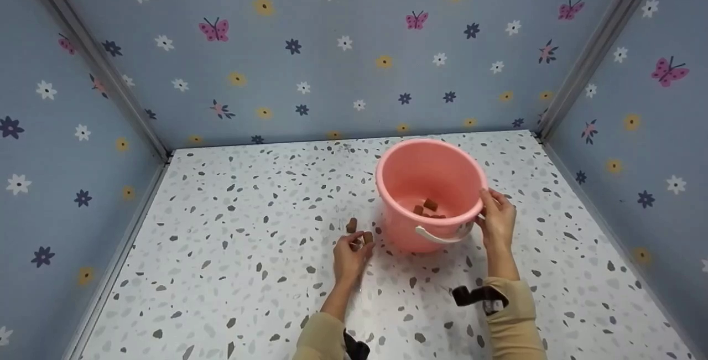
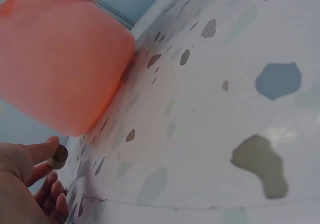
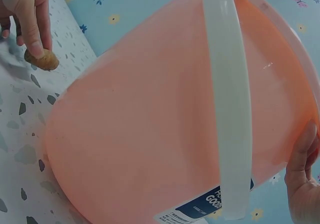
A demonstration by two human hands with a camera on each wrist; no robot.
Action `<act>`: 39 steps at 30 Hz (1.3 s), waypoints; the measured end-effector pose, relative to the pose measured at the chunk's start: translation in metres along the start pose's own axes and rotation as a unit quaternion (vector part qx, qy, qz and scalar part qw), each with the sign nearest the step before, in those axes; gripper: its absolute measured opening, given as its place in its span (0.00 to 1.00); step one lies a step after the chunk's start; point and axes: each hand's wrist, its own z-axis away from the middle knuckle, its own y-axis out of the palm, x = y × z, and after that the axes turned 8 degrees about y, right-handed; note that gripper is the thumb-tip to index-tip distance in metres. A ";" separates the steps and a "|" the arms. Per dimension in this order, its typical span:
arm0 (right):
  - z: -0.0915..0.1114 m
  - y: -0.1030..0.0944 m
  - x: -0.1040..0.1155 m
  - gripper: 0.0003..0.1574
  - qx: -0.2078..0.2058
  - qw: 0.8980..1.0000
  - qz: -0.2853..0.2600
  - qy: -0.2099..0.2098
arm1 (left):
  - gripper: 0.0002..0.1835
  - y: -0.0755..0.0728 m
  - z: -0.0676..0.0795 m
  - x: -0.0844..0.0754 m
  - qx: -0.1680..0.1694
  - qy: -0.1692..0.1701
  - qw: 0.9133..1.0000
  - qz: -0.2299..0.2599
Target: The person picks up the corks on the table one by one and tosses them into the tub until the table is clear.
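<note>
A pink bucket (image 1: 402, 230) with a white handle (image 1: 437, 236) stands on the speckled white surface, several brown corks (image 1: 430, 204) on its bottom. My right hand (image 1: 499, 219) grips its rim on the right side; the right wrist view shows the thumb (image 3: 306, 139) against the rim. Left of the bucket, my left hand (image 1: 348, 263) pinches a cork (image 3: 42, 60) between thumb and finger, low over the surface. The round end of the held cork (image 2: 60, 154) faces the left wrist camera. Another cork (image 1: 352, 225) lies just beyond the left fingertips.
Blue flowered panels (image 1: 343, 61) wall in the surface at the back, left and right, with grey metal strips (image 1: 105, 61) at the corners. The bucket's handle hangs down on the near side, above a blue and white label (image 3: 197, 209).
</note>
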 end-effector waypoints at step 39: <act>-0.015 -0.007 -0.009 0.34 0.014 1.000 -0.023 -0.016 | 0.19 -0.036 -0.012 -0.100 -0.027 0.174 0.977 0.117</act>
